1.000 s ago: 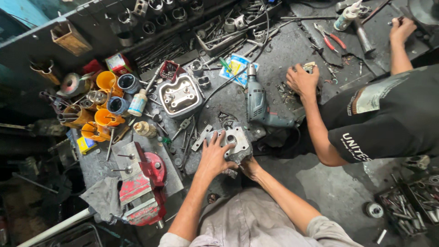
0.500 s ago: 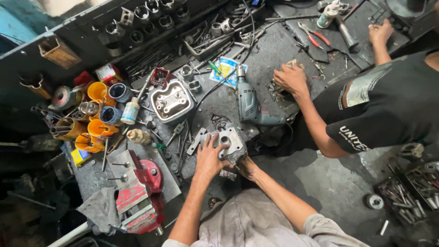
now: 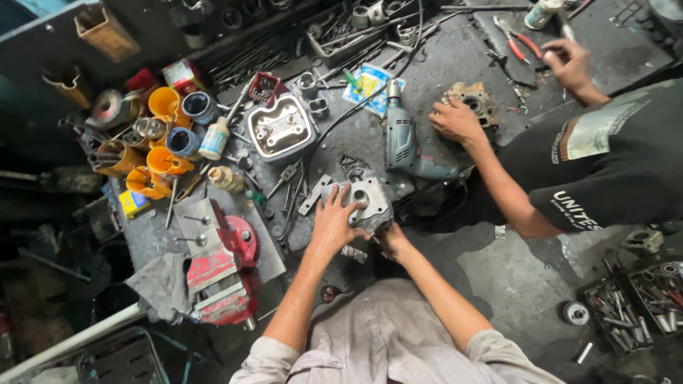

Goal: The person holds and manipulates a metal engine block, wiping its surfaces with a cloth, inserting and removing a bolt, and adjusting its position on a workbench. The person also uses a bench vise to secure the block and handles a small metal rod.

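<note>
Grey cast-metal engine part with a round bore [image 3: 366,201], centre of frame, lies on the dark grimy workbench [image 3: 427,78]. Left hand [image 3: 331,222]: fingers spread flat over its left edge, likely steadying it. Right hand [image 3: 388,238]: mostly hidden beneath the part; finger state cannot be told. Upper left: orange plastic cups [image 3: 162,104], contents unclear. Lower right: black tray [image 3: 626,306] of small metal fittings. Red bench vise [image 3: 224,267] at lower left. A co-worker's hand [image 3: 455,122] rests on another casting, beside a grey electric drill [image 3: 402,142].
</note>
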